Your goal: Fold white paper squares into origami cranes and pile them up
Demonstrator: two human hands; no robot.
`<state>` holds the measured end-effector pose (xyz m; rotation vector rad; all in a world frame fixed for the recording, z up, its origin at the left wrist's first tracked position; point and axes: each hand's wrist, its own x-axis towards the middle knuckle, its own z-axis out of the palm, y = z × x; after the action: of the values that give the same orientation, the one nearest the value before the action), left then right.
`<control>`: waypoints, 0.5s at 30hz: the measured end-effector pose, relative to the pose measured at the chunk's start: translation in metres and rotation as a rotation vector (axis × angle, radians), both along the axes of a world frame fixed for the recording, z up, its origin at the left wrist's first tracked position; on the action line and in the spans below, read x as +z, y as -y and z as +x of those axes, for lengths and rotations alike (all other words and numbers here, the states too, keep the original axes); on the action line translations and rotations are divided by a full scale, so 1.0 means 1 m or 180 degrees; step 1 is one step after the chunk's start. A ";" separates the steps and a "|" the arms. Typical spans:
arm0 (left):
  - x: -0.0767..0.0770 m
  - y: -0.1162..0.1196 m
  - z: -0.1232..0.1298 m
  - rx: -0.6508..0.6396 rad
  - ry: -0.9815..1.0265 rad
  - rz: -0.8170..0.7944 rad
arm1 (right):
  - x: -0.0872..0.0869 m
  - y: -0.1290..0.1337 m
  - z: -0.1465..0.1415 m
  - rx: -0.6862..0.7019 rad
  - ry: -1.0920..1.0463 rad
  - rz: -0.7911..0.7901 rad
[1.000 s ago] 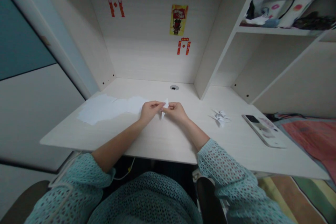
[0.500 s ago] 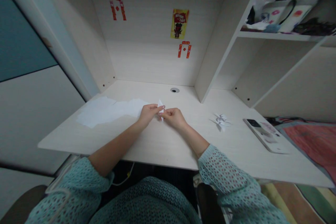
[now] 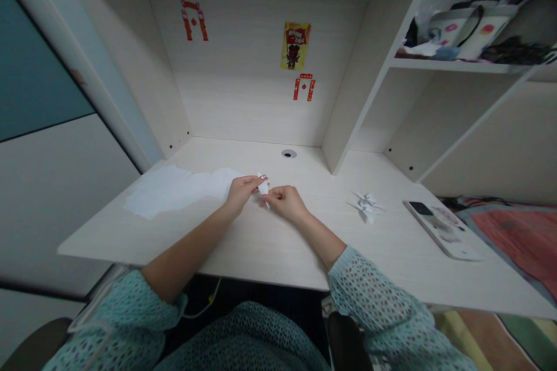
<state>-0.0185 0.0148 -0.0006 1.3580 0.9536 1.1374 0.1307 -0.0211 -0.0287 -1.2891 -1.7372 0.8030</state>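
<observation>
A small piece of folded white paper (image 3: pixel 263 186) is held between my two hands above the middle of the desk. My left hand (image 3: pixel 242 191) pinches its upper part between thumb and fingers. Lower down, my right hand (image 3: pixel 287 202) grips the paper with closed fingertips. The fingers partly cover the paper, so its full shape cannot be made out. Sheets of white paper (image 3: pixel 169 190) lie spread on the desk to the left. On the right rests a little cluster of folded white paper pieces (image 3: pixel 368 206) with pointed ends.
The white desk (image 3: pixel 270 255) has a cable hole (image 3: pixel 289 153) near its back panel. A phone (image 3: pixel 441 231) lies at the right, beside a red cloth (image 3: pixel 513 237). An upright divider (image 3: pixel 354 98) and a shelf with white holders (image 3: pixel 487 29) stand at the right.
The folded paper has tilted and dropped slightly, with my hands shifting a little around it. The whole view has moved slightly as the head tipped up.
</observation>
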 end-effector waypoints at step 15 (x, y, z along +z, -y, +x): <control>-0.005 -0.005 -0.001 0.0547 0.0138 0.0133 | 0.008 0.004 -0.003 -0.0043 0.0009 -0.0092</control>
<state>-0.0191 0.0200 -0.0057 1.2985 1.0355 1.3176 0.1279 -0.0249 -0.0210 -1.3204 -1.7231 0.8217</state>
